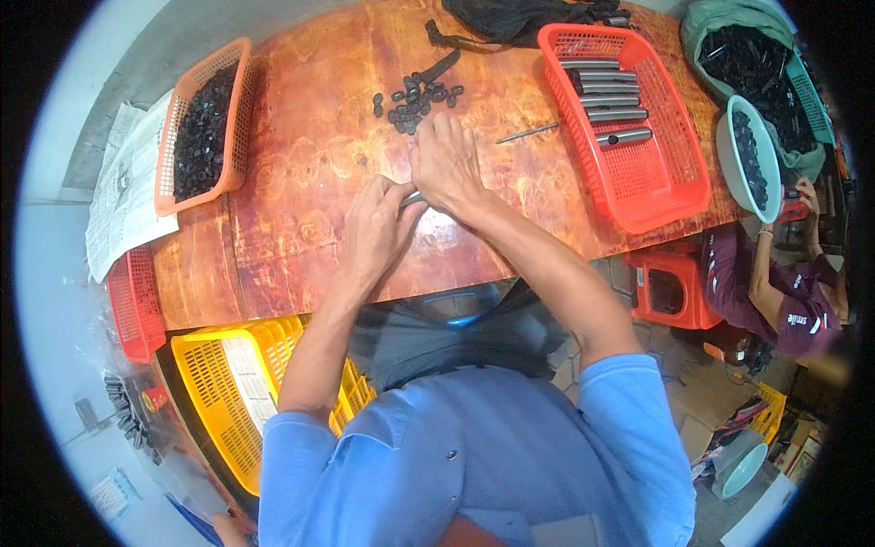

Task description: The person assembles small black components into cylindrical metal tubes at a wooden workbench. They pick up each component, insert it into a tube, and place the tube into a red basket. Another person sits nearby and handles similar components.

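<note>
My left hand (374,221) is closed around a short silver metal tube (413,199), with only a bit of it showing between my hands above the wooden table. Beside it, my right hand (445,164) reaches forward with its fingers stretched out and slightly apart. Its fingertips come up to the near edge of a loose pile of small black plastic pieces (412,102). The underside of that hand is hidden. To the right of the pile, a thin metal rod (527,133) lies on the table. Several silver tubes (612,100) rest side by side in a red plastic basket (652,196).
An orange basket (239,109) full of black pieces stands at the left on newspaper (123,173). Black cloth (510,18) lies at the far edge. A pale bowl (773,196) and green sack (706,23) hold black parts at right, near another person (775,292). Yellow baskets (205,383) sit below.
</note>
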A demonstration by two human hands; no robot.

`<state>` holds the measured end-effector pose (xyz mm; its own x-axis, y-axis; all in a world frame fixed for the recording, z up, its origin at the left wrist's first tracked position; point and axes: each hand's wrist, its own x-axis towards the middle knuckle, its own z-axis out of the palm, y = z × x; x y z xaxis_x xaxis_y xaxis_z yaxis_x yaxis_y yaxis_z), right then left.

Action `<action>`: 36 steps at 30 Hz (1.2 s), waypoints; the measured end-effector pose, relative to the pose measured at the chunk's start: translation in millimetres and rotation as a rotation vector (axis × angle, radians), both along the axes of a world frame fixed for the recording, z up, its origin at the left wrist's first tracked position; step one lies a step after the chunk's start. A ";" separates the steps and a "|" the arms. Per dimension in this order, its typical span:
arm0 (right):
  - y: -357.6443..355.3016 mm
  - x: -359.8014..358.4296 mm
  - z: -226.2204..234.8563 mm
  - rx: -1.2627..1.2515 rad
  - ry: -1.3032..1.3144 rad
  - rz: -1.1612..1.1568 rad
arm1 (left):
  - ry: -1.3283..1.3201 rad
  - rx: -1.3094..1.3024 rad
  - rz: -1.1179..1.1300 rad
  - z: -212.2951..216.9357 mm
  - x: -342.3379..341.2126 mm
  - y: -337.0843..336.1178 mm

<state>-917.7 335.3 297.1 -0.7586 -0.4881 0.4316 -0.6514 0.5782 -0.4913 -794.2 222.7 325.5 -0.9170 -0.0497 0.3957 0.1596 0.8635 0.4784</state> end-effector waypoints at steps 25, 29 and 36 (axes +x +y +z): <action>-8.3 -12.7 -1.4 0.081 -0.088 -0.011 | -0.097 -0.035 -0.016 7.2 -13.9 -7.0; -8.1 -9.7 1.5 0.065 -0.131 -0.029 | -0.089 -0.007 -0.022 -0.9 -13.8 -8.6; -7.7 -2.9 2.2 0.083 -0.092 -0.056 | -0.122 0.042 -0.038 -2.5 -9.4 -5.8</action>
